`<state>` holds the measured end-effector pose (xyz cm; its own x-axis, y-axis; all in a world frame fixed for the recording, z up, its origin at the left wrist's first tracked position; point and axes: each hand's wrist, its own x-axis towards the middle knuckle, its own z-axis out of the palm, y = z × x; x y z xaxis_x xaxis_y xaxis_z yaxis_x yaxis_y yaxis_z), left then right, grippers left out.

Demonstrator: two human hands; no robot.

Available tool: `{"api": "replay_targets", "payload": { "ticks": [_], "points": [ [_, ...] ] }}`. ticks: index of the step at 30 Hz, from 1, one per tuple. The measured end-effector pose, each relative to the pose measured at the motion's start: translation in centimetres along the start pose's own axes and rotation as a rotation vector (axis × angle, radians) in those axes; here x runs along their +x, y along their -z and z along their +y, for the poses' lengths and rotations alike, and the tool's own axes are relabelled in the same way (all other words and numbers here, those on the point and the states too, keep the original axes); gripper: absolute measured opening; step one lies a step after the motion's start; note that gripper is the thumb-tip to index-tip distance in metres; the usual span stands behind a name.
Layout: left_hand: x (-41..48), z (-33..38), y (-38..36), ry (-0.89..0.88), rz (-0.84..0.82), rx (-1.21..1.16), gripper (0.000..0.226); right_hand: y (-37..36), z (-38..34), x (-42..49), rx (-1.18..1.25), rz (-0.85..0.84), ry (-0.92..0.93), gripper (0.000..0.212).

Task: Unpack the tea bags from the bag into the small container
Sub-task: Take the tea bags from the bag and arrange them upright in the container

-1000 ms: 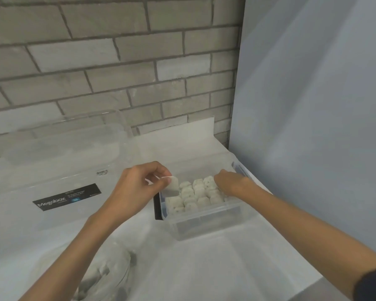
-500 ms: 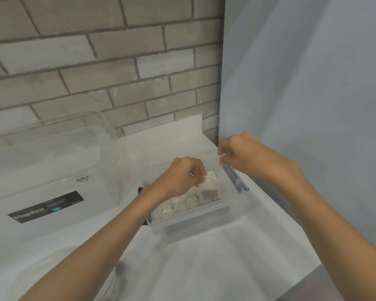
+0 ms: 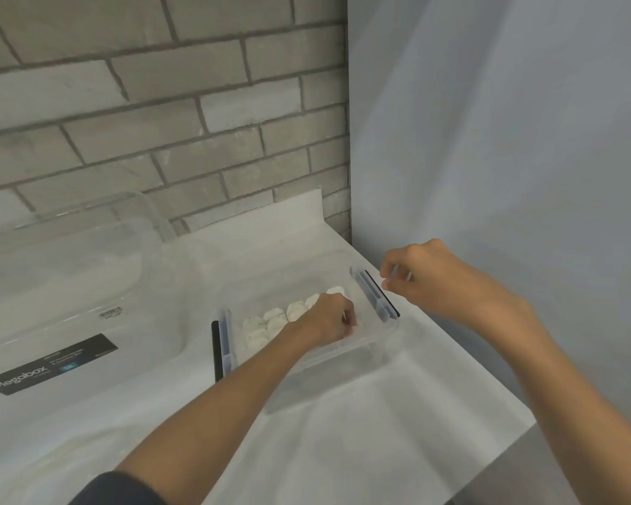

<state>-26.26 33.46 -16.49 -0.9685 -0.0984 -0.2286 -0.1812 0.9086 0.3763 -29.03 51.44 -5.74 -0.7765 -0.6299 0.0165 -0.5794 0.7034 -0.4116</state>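
Observation:
The small clear container (image 3: 343,355) stands on the white tabletop and has blue-grey clips on both short sides. Several white tea bags (image 3: 270,322) lie in rows inside it. My left hand (image 3: 325,318) reaches down into the right part of the container, its fingers curled round a tea bag that the hand mostly hides. My right hand (image 3: 427,278) hovers just right of the container, above the right clip (image 3: 374,295), with its fingers loosely curled and nothing in them. The bag that the tea bags come from is out of view.
A large clear storage box (image 3: 70,286) with a black "Megabox" label (image 3: 48,362) stands to the left. A brick wall (image 3: 161,122) runs behind the table and a pale blue wall (image 3: 489,158) closes the right side. The table's edge (image 3: 518,431) runs diagonally at the lower right.
My left hand carried a tea bag from the container's left side across to its right and lowered it in. My right hand lifted out of the container and moved right.

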Motion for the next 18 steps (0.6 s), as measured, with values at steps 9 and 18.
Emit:
{"api": "replay_targets", "payload": {
  "ticks": [9,18],
  "points": [
    [0.0,-0.2,0.1,-0.008,0.055,-0.01,0.006,-0.1,-0.5,0.0,0.01,-0.016,0.002,0.012],
    [-5.4,-2.6,6.6,-0.058,0.296,-0.231,0.009,-0.8,-3.7,0.5,-0.053,-0.055,0.117,0.011]
  ]
}}
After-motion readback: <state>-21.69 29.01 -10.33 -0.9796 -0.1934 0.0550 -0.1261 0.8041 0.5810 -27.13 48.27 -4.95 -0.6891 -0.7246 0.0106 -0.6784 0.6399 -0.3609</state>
